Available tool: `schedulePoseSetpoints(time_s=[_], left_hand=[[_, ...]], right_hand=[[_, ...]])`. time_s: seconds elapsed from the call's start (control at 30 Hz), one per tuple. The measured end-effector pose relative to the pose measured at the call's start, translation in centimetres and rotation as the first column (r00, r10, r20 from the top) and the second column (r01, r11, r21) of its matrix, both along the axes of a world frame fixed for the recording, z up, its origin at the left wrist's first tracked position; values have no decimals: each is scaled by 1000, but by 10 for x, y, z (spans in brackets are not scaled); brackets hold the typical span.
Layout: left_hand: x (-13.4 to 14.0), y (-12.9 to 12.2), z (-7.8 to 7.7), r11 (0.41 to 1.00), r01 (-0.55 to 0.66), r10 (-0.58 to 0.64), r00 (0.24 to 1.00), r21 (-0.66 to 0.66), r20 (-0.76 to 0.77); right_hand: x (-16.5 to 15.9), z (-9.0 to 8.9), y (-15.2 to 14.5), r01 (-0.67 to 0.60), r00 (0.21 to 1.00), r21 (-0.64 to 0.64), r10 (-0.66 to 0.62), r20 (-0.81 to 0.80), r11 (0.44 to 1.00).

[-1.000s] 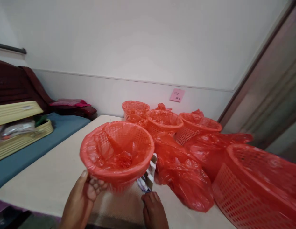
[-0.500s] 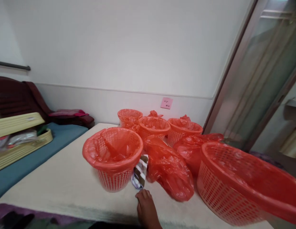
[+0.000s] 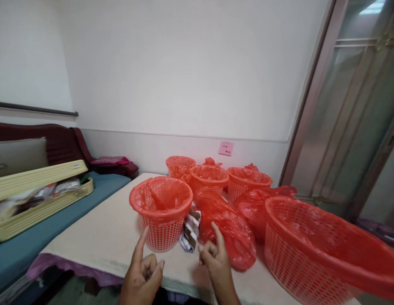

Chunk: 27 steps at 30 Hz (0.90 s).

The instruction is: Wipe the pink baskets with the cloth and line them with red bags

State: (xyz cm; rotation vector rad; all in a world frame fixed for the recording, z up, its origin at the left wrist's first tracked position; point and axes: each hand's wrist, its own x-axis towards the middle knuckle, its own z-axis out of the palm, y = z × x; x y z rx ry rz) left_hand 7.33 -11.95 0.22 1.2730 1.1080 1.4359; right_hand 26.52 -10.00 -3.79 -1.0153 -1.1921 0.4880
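Note:
My left hand (image 3: pixel 142 271) is raised in front of a small red mesh basket (image 3: pixel 163 233) lined with a red plastic bag, its index finger and thumb stretched out and the other fingers curled. It holds nothing. My right hand (image 3: pixel 217 264) also points up with its index finger, thumb near the bent fingers, and is empty. Behind that fingertip lies a filled red plastic bag (image 3: pixel 227 228). Between basket and bag sits a folded checked cloth (image 3: pixel 190 231) in brown, white and grey. Both hands appear above the table's front edge.
More lined red baskets (image 3: pixel 209 174) stand along the wall on the pale table (image 3: pixel 101 237). A large red basket (image 3: pixel 298 250) is at the right, another red bag (image 3: pixel 252 207) behind it. On the bed (image 3: pixel 111 186) at left rests an open yellow case (image 3: pixel 51 212). A pink note (image 3: pixel 226 148) sticks to the wall.
My left hand has come into view. My right hand has risen from the table edge beside the cloth and now points its index finger up. The view has shifted slightly left and up.

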Motion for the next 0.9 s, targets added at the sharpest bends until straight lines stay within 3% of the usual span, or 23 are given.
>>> schedulePoseSetpoints(time_s=[0.07, 0.13, 0.2, 0.27, 0.37, 0.5, 0.9], left_hand=[[0, 2, 39, 994, 37, -32, 998, 106, -51], [2, 4, 71, 976, 48, -31, 996, 212, -80], [6, 3, 94, 950, 47, -26, 997, 309, -74], [11, 2, 109, 919, 73, -40, 995, 387, -93], [16, 0, 119, 877, 118, -52, 987, 467, -152], [18, 0, 120, 840, 138, -32, 978, 524, -207], [21, 1, 119, 837, 147, -40, 977, 527, -208]], right_hand=[[0, 55, -13, -83, 980, 50, 91, -179, 995], [-1, 100, -29, -78, 975, 155, 107, -193, 985], [-3, 132, -42, -34, 990, 214, 62, -126, 976], [-5, 151, -52, 10, 999, 267, 5, -53, 964], [-6, 161, -57, 46, 997, 297, -61, 43, 954], [-6, 163, -55, 93, 984, 336, -138, 113, 937], [-2, 165, -54, 117, 975, 349, -174, 137, 930]])
